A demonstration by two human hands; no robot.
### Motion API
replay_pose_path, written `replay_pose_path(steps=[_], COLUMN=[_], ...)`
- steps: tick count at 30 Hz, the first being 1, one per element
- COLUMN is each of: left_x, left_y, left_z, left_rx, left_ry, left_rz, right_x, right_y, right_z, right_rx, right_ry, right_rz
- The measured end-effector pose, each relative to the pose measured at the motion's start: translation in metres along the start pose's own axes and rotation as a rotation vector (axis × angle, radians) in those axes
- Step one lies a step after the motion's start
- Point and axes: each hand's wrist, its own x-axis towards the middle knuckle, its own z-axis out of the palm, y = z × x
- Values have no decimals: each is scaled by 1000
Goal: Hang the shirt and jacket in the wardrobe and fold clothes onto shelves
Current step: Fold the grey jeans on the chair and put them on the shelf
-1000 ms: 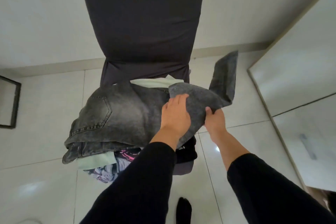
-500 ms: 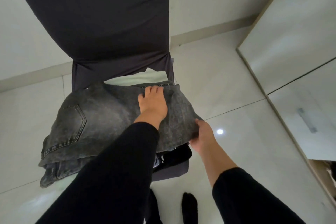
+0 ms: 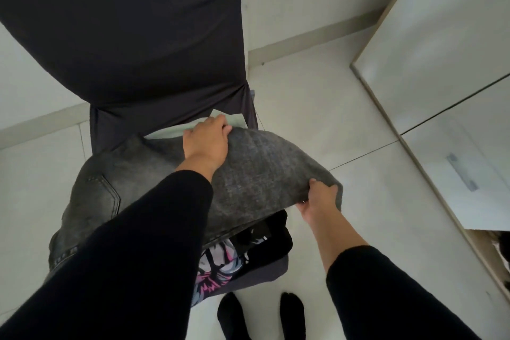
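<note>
Folded dark grey jeans (image 3: 256, 174) lie on top of a pile of clothes on a chair (image 3: 132, 36) with a dark cover. My left hand (image 3: 205, 142) grips the far edge of the folded jeans. My right hand (image 3: 317, 200) holds their near right corner, with the fingers under the cloth. The right side of the jeans is lifted off the pile. Under them I see a black garment with a pink and white print (image 3: 234, 257) and a pale green garment (image 3: 176, 130) at the back.
A white wardrobe (image 3: 455, 69) stands at the right, its lower part open at the right edge. The floor is light glossy tile (image 3: 317, 107). My feet in black socks (image 3: 292, 315) stand just before the chair. A white wall runs behind it.
The hanging leg of the jeans has been folded down over the pile. My left hand slid to the far edge, my right hand took the near corner, and the right side is now raised.
</note>
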Motion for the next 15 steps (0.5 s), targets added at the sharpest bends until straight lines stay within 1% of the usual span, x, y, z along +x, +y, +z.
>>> replay_pose_path(steps=[2,3,5,8,12,13,15], left_x=[5,6,9,14,14,14,11], left_y=[-2,-3,-4,-1,7,8,11], left_z=[8,11,14,14,7,4,-3], left_rx=[87,111,161,222,10,-8,-46], left_ry=[-154,-189,-216,-242,-319,-325,-327], left_rz=[17,10,0,30,35,38,28], right_x=[-3,-7,-14,-17,-26,-31,-40], right_y=[7,13,24,28,17,14,13], right_z=[-3,-4,-4,-1,-5,-7,-11], right_rx=[-67,-101,-166,-292,-472,-488,-443], right_ry=[8,-6,-41,-49,-93,-121,-179], right_rz=[90,144,220,258,298,309,322])
